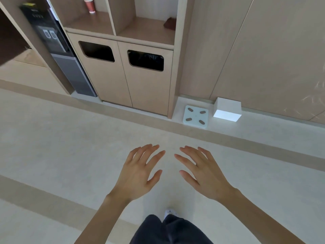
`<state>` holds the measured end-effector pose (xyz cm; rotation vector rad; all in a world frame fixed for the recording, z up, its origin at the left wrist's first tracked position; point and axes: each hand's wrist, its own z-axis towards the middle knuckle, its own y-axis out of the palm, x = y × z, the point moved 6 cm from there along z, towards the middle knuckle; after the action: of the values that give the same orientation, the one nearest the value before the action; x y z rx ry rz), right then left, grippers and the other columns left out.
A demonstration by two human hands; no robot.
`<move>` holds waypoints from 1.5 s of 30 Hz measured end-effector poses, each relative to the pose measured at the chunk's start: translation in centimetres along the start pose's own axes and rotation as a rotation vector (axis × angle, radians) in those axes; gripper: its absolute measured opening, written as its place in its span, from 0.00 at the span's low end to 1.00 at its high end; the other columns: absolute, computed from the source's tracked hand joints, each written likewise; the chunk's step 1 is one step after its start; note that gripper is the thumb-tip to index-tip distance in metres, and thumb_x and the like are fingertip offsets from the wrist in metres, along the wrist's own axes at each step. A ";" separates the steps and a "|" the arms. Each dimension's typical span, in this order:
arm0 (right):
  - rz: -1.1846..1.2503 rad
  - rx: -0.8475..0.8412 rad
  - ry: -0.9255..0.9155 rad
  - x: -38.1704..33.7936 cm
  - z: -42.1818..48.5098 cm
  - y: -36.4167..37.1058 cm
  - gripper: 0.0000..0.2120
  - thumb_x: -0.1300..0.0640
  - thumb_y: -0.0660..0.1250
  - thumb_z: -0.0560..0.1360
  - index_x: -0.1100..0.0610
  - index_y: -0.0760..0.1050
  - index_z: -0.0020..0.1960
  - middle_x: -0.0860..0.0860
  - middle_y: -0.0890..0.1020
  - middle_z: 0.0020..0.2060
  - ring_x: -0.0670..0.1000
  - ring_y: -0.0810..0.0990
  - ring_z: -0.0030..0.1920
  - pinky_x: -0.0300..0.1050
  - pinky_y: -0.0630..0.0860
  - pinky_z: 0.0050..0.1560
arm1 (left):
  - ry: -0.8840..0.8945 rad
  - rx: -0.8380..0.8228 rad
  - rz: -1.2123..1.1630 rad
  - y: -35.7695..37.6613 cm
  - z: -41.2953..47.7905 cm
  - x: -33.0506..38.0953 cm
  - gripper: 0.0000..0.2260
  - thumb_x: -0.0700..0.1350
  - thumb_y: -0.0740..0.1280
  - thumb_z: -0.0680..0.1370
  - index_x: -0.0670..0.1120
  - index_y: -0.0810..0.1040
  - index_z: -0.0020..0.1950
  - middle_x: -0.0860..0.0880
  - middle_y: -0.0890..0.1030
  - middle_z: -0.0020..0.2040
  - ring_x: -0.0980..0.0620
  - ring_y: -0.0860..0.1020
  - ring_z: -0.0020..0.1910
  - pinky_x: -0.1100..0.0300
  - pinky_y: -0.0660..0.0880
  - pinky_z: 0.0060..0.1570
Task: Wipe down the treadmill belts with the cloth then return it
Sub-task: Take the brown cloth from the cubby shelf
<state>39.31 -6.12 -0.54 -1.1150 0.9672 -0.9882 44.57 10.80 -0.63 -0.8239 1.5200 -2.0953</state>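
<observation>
My left hand (140, 171) and my right hand (202, 173) are held out in front of me over the pale floor, palms down, fingers spread and straight, holding nothing. A dark brown folded cloth (170, 23) lies at the back right of the open shelf in the wooden cabinet ahead. No treadmill is in view.
The cabinet (123, 81) has two bin openings below the shelves. A red paper cup (89, 5) stands on the left shelf. A dark water dispenser (58, 50) stands at the left. A bathroom scale (195, 116) and a white box (227, 110) sit by the wall.
</observation>
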 end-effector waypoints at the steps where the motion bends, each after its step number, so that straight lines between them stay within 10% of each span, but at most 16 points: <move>1: 0.001 -0.007 0.001 0.3 0.9 0.1 0.25 0.43 0.47 0.80 0.50 0.75 0.65 0.51 0.77 0.64 0.52 0.76 0.64 0.55 0.72 0.63 | -0.006 0.005 -0.009 0.0 0.6 -0.5 0.21 0.54 0.58 0.77 0.49 0.73 0.67 0.48 0.73 0.67 0.46 0.72 0.65 0.48 0.69 0.63; 29: 0.018 0.182 0.241 4.4 33.5 5.1 0.22 0.47 0.50 0.80 0.54 0.75 0.64 0.52 0.78 0.61 0.54 0.77 0.62 0.56 0.72 0.62 | 0.172 -0.008 0.042 -2.6 21.8 -30.9 0.20 0.54 0.58 0.77 0.48 0.73 0.66 0.48 0.75 0.65 0.46 0.72 0.65 0.48 0.69 0.63; 45: -0.013 0.181 0.208 20.4 50.3 7.1 0.25 0.46 0.46 0.81 0.55 0.77 0.62 0.53 0.79 0.60 0.54 0.79 0.59 0.54 0.75 0.58 | 0.160 -0.035 0.078 0.5 44.4 -38.6 0.21 0.53 0.57 0.77 0.46 0.73 0.67 0.47 0.75 0.65 0.46 0.71 0.66 0.48 0.68 0.64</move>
<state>93.76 -11.98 -1.34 -0.8811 1.0143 -1.1951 103.07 4.36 0.61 -0.6102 1.6469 -2.1268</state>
